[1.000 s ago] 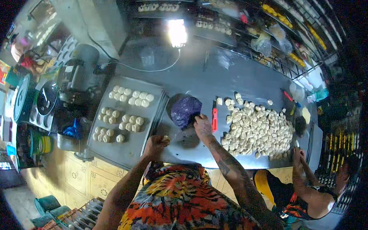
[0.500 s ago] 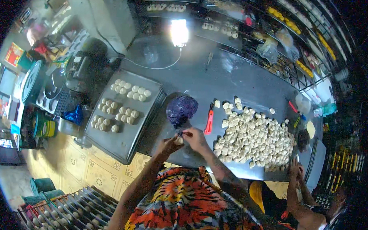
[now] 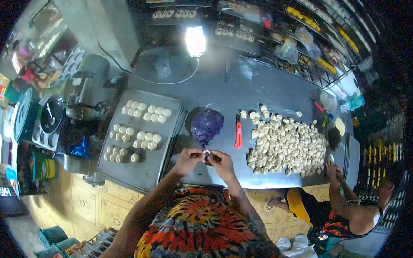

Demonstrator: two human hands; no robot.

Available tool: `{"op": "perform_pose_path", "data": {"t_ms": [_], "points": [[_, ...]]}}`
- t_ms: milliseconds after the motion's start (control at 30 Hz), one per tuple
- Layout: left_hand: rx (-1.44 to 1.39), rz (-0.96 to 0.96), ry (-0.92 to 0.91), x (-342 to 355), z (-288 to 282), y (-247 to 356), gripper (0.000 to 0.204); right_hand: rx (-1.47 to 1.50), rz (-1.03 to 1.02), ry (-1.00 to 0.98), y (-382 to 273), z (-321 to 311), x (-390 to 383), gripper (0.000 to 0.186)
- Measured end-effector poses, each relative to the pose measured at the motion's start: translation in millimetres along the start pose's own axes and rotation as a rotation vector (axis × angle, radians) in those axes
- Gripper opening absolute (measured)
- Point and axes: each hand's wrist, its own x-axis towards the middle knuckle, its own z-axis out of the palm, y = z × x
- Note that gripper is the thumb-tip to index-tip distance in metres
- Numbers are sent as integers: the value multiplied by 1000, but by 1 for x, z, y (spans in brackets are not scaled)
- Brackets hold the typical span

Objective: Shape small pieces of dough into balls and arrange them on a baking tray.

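Observation:
Both hands meet over the near part of the table, just below a lump of purple filling (image 3: 207, 124). A small piece of pale dough (image 3: 206, 153) is pinched between them, with some dark filling showing at it. My left hand (image 3: 188, 162) grips its left side with closed fingertips. On the other side, the fingers of my right hand (image 3: 221, 163) are closed on the same piece. A red box cutter (image 3: 238, 133) lies right of the filling. Beyond it spreads a big heap of cut dough pieces (image 3: 288, 145).
On my left, a metal tray (image 3: 131, 170) bears grouped round dough balls (image 3: 133, 108) and a single one. A bright lamp (image 3: 196, 41) with a white cord stands at the back. A co-worker (image 3: 349, 211) sits at the right, hands at the table's edge. Loaded racks (image 3: 304, 50) stand behind.
My right hand has come down beside the left, and both now pinch the dough piece at its edges. Earlier the right fingers were over it in my left hand. The view has shifted somewhat.

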Motion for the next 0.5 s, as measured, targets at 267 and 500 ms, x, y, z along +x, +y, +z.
{"op": "perform_pose_path", "data": {"t_ms": [267,500], "points": [[558,-108,27,-7,24,36,22,-420,-11,13,-15,0,-9,39],[-469,-119,216,1,59,-5,16,-520,-291,-101,-35,-38,-3,23]]}}
